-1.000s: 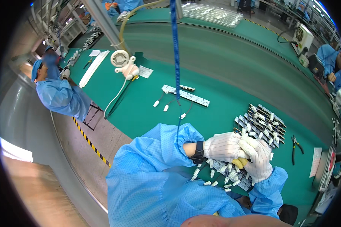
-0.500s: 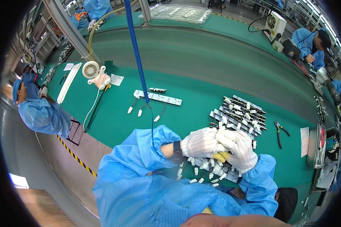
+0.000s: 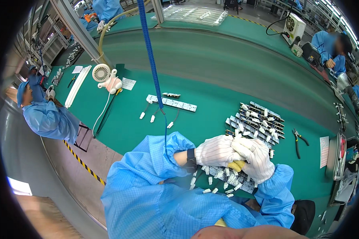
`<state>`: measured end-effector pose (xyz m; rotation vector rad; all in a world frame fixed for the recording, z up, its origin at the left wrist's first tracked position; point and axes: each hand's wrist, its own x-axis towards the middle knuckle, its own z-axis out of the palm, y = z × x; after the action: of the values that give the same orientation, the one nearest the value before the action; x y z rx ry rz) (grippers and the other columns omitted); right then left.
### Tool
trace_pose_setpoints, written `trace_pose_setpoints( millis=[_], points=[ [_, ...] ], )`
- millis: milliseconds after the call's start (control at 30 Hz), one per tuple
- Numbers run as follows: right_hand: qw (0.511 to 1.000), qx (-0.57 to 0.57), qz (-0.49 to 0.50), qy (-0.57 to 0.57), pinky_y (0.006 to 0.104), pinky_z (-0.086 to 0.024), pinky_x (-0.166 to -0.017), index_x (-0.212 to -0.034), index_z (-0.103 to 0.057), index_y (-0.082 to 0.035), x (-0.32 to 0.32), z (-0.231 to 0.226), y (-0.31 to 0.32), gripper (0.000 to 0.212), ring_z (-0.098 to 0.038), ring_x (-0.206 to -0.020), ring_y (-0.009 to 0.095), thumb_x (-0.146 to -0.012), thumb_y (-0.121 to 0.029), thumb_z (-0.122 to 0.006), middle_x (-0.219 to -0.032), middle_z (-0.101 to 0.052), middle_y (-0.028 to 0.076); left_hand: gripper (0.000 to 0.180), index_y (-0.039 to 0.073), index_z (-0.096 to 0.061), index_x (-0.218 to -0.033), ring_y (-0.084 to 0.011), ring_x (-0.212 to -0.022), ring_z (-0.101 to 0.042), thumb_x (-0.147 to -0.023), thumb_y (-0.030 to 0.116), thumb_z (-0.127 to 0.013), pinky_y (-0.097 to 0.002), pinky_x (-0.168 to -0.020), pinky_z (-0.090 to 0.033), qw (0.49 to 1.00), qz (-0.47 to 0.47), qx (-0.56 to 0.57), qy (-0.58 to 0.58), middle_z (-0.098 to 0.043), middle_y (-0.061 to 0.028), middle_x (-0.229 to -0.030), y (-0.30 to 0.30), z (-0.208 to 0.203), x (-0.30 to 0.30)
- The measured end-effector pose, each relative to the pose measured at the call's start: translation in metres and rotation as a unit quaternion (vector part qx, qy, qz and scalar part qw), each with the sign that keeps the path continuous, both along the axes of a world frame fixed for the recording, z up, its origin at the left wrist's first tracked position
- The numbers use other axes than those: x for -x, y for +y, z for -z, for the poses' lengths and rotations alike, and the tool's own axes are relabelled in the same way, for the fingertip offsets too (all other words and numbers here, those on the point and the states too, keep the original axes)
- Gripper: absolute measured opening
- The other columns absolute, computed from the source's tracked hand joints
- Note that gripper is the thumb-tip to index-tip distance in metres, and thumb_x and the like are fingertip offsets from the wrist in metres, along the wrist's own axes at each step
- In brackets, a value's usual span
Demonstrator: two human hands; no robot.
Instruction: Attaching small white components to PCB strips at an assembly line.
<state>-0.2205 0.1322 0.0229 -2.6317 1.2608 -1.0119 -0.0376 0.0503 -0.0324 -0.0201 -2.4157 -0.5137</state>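
Both my hands wear white striped gloves and meet above the circuit boards in front of me. My left hand (image 3: 214,151) comes in from the left, fingers closed against my right hand. My right hand (image 3: 258,160) has its fingers folded over the left one's fingertips, and yellow glove tips show beneath. Whatever lies between the hands, if anything, is hidden. Under and below them are circuit boards (image 3: 246,185) with white connectors (image 3: 226,185) on short leads. Just beyond the hands lies a stack of similar strip boards (image 3: 259,121) with white plugs.
Further left lie a long strip board (image 3: 179,104) and a small fan (image 3: 103,75). A coiled blue hose (image 3: 150,51) hangs in front. Pliers (image 3: 297,142) and a printed sheet (image 3: 324,151) lie at right on the green table (image 3: 211,89). Co-workers (image 3: 48,115) sit around.
The whole scene has shifted slightly to the right in the view. My hands stay pressed together over the boards, with hardly any visible change.
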Motion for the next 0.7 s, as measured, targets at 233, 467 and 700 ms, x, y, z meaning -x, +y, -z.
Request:
trace_pose_setpoints(
  millis=[233, 467, 700],
  points=[
    [1.000, 0.007, -0.002, -0.003, 0.0397, -0.051, -0.081, -0.117, -0.061, -0.006, 0.002, -0.003, -0.001, 0.061, -0.065, -0.101, 0.028, -0.060, -0.012, -0.081, -0.111, -0.065, 0.011, 0.026, 0.015, -0.065, -0.104, -0.0270, -0.095, -0.063, -0.081, 0.026, -0.067, -0.0413, -0.084, -0.050, 1.000, 0.006, -0.011, -0.009, -0.063, -0.0067, -0.102, -0.002, -0.011, 0.000],
    [1.000, -0.001, 0.000, 0.001, 0.0391, -0.050, -0.082, -0.118, -0.061, -0.007, 0.001, -0.002, -0.001, 0.057, -0.065, -0.099, 0.027, -0.064, -0.014, -0.079, -0.113, -0.064, 0.010, 0.026, 0.014, -0.065, -0.102, -0.0265, -0.096, -0.063, -0.079, 0.026, -0.067, -0.0405, -0.084, -0.050, 1.000, -0.002, -0.010, -0.012, -0.063, -0.0065, -0.103, -0.001, -0.010, 0.000],
    [1.000, 0.007, 0.004, -0.001, 0.0396, -0.050, -0.081, -0.115, -0.063, -0.006, 0.001, -0.005, 0.002, 0.055, -0.065, -0.100, 0.027, -0.063, -0.013, -0.080, -0.111, -0.065, 0.010, 0.024, 0.013, -0.065, -0.099, -0.0270, -0.093, -0.063, -0.079, 0.026, -0.066, -0.0393, -0.083, -0.050, 1.000, 0.018, -0.008, 0.004, -0.063, -0.0064, -0.100, 0.001, -0.019, 0.003]
  ],
)
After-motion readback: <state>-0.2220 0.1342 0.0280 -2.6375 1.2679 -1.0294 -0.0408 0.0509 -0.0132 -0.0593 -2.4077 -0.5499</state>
